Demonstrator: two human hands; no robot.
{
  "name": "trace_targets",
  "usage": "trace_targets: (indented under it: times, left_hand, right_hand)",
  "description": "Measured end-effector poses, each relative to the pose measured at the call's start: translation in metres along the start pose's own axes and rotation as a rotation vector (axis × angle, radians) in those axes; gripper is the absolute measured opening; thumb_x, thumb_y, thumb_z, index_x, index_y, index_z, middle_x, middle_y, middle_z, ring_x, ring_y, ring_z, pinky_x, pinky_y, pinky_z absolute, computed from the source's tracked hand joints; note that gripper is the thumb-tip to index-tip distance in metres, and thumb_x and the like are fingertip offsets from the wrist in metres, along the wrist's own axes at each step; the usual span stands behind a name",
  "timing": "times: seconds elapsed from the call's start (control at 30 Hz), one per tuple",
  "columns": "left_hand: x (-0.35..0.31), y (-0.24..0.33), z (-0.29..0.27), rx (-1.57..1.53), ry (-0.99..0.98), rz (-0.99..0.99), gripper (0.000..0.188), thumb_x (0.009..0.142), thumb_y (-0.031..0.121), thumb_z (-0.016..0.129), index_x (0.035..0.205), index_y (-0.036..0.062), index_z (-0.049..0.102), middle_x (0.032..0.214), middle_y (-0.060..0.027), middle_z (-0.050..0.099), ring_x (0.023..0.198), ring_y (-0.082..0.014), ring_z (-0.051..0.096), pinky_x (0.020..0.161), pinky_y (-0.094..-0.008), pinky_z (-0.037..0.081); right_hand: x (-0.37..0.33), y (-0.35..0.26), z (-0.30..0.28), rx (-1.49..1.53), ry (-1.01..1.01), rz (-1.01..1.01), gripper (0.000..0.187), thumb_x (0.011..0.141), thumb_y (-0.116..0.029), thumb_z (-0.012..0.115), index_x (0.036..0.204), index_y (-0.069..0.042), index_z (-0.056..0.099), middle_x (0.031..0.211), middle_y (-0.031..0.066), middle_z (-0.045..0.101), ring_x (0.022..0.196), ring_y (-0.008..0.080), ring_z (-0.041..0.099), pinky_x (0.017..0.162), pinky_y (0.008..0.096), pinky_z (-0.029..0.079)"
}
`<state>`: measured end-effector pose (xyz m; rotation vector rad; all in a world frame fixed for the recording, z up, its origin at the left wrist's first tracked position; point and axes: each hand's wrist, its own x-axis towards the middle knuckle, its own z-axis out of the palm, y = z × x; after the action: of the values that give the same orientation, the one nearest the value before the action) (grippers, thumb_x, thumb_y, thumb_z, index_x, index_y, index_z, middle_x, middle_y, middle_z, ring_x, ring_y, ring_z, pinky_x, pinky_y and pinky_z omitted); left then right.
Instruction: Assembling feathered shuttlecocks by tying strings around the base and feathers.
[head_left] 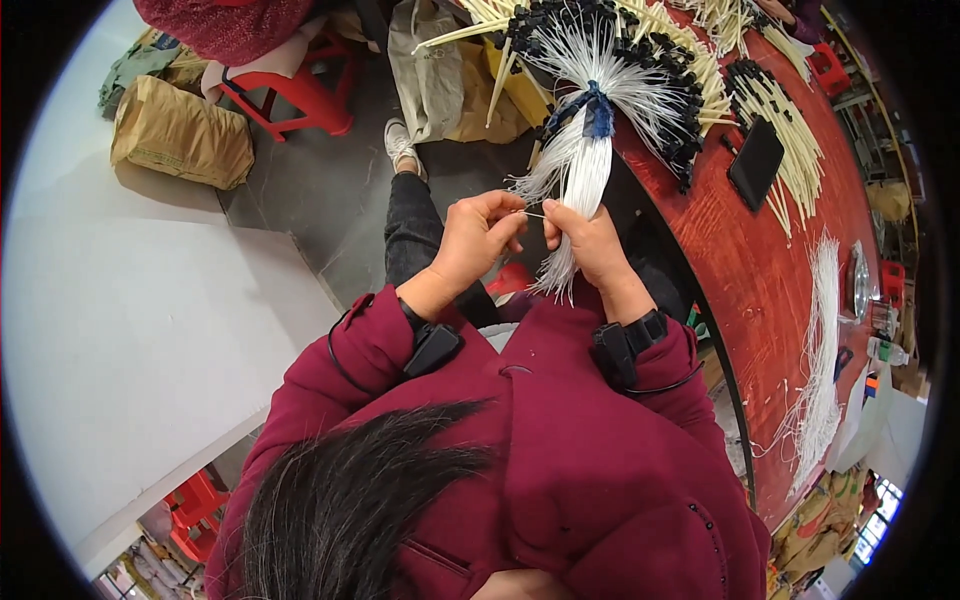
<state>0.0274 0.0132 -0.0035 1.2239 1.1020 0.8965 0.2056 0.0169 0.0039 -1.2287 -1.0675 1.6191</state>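
Just off the table's edge, a thick bundle of thin white cords (588,172) hangs down, bound near its top by a strip of blue cloth (598,112). My left hand (476,240) is left of the bundle, its thumb and fingers pinched on the end of a single thin strand (535,214). That strand runs across to my right hand (590,246), whose thumb and forefinger pinch it beside the hanging cords. The right hand's curled fingers lie against the bundle and partly hide it.
On the red wooden table (725,265) lie cream sticks with black ends (775,110), a black phone (756,165) and another spread of white cords (822,350). A red stool (310,95), a brown paper sack (182,132) and a white panel (150,340) stand to the left.
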Motion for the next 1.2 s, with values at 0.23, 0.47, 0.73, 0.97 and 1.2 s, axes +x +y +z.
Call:
trace_targets:
  times: [0.23,0.47,0.73,0.97,1.2]
  left_hand:
    - [-0.005,0.003,-0.008,-0.179,-0.094,-0.240,0.011,0.090,0.014,0.062,0.090,0.0040,0.060,0.086,-0.0058,0.068,0.070,-0.0128,0.067,0.056,-0.0218,0.050]
    - [-0.007,0.012,-0.012,-0.470,-0.070,-0.382,0.012,0.089,0.017,0.065,0.092,0.0065,0.059,0.092,-0.0060,0.068,0.078,-0.0138,0.067,0.060,-0.0234,0.053]
    - [-0.007,0.001,-0.018,-0.456,0.054,-0.333,0.012,0.088,0.017,0.065,0.092,0.0066,0.059,0.090,-0.0058,0.067,0.074,-0.0130,0.066,0.060,-0.0233,0.053]
    - [-0.010,0.013,-0.020,-0.611,0.053,-0.440,0.019,0.089,0.023,0.064,0.093,0.0059,0.059,0.088,-0.0055,0.066,0.071,-0.0120,0.064,0.058,-0.0217,0.052]
    - [-0.004,0.010,-0.019,-0.028,-0.142,-0.300,0.021,0.092,0.026,0.061,0.086,0.0057,0.060,0.070,-0.0015,0.061,0.055,-0.0088,0.058,0.046,-0.0186,0.042]
  right_hand:
    - [0.001,0.000,-0.003,-0.026,-0.007,0.001,0.026,0.089,-0.018,0.058,0.067,-0.006,0.058,0.059,-0.0004,0.054,0.052,0.0082,0.050,0.051,0.0235,0.039]
    - [0.002,0.002,-0.006,-0.106,-0.018,0.004,0.028,0.090,-0.019,0.057,0.065,-0.007,0.056,0.057,-0.0015,0.052,0.051,0.0074,0.048,0.050,0.0231,0.038]
    - [0.004,0.001,-0.009,-0.153,-0.034,-0.019,0.030,0.088,-0.020,0.058,0.062,-0.006,0.057,0.056,-0.0009,0.054,0.050,0.0074,0.049,0.048,0.0238,0.038]
    - [0.003,-0.003,-0.010,-0.130,-0.069,-0.030,0.029,0.089,-0.019,0.058,0.063,-0.007,0.054,0.056,-0.0014,0.051,0.049,0.0075,0.047,0.048,0.0234,0.036]
    - [0.000,-0.007,-0.008,-0.118,-0.066,-0.011,0.028,0.088,-0.018,0.058,0.062,-0.008,0.052,0.055,-0.0014,0.049,0.049,0.0079,0.046,0.049,0.0238,0.036]
